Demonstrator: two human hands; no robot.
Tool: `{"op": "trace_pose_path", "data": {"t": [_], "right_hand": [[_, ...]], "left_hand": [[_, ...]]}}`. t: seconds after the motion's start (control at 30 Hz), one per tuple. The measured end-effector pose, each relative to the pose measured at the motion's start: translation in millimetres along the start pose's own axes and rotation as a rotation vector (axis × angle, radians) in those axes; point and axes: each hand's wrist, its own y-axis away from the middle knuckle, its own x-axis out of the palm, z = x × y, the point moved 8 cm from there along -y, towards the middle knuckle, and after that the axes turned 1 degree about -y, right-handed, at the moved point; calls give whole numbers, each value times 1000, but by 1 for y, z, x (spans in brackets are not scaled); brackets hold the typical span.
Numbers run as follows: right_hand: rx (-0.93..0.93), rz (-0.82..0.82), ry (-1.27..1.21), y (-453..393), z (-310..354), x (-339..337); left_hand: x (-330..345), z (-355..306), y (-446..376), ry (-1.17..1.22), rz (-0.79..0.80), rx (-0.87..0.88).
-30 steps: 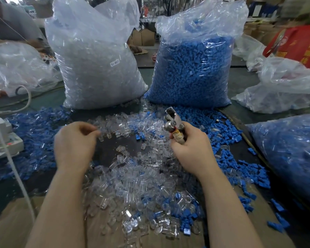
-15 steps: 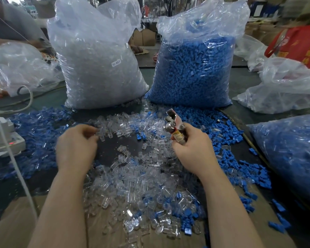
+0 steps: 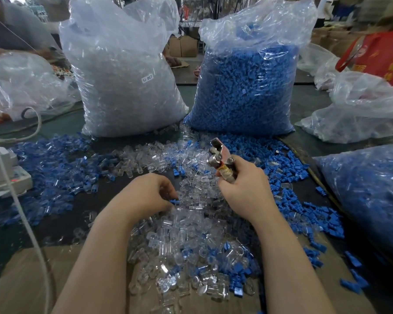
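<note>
A heap of small clear plastic caps (image 3: 186, 241) mixed with blue plastic pieces (image 3: 288, 175) covers the dark table in front of me. My right hand (image 3: 245, 191) grips a metal hand tool (image 3: 219, 159) by its wrapped handle, its jaws pointing up and away. My left hand (image 3: 145, 196) reaches into the clear heap with curled fingers, and a small blue piece (image 3: 174, 202) shows at its fingertips.
Two tall plastic bags stand behind the heap: clear caps (image 3: 125, 87) on the left, blue pieces (image 3: 245, 91) on the right. More bags lie at the right (image 3: 361, 114) and far right (image 3: 372, 196). A white device (image 3: 7, 175) and cable (image 3: 21, 205) sit at the left. Cardboard (image 3: 21, 279) covers the near edge.
My left hand has moved right and nearer to me, from the bare dark patch into the clear heap beside my right hand. The right hand with the tool has barely moved.
</note>
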Motion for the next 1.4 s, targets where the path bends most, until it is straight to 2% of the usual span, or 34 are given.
{"op": "trace_pose_path", "data": {"t": [0.17, 0.33, 0.47, 0.57, 0.77, 0.93, 1.0, 1.1, 1.2, 1.3, 1.4], "right_hand": [[6, -1, 5, 0, 0, 0], [22, 12, 0, -1, 0, 2], [-17, 42, -82, -1, 5, 4], [-48, 63, -94, 0, 10, 8], [-6, 5, -158, -2, 8, 5], [-14, 1, -229, 0, 10, 5], [3, -17, -214, -1, 5, 4], [25, -63, -214, -2, 0, 1], [27, -59, -209, -3, -1, 1], [29, -50, -165, -3, -2, 3], [26, -49, -135, -3, -2, 3]], "left_hand": [[1, 0, 0, 36, -29, 1], [-16, -10, 2, 235, -231, 45], [-12, -34, 5, 486, -211, 124], [-12, -46, 6, 535, -221, 184], [-16, -46, 7, 612, -224, 229], [-16, -44, 8, 610, -206, 212], [-27, -24, 8, 595, -309, 157], [-50, 23, 12, 392, -523, -64], [-43, 46, 7, 212, -437, -195], [-29, 40, 1, 124, -350, -189], [-20, 32, -2, 38, -333, -175]]}}
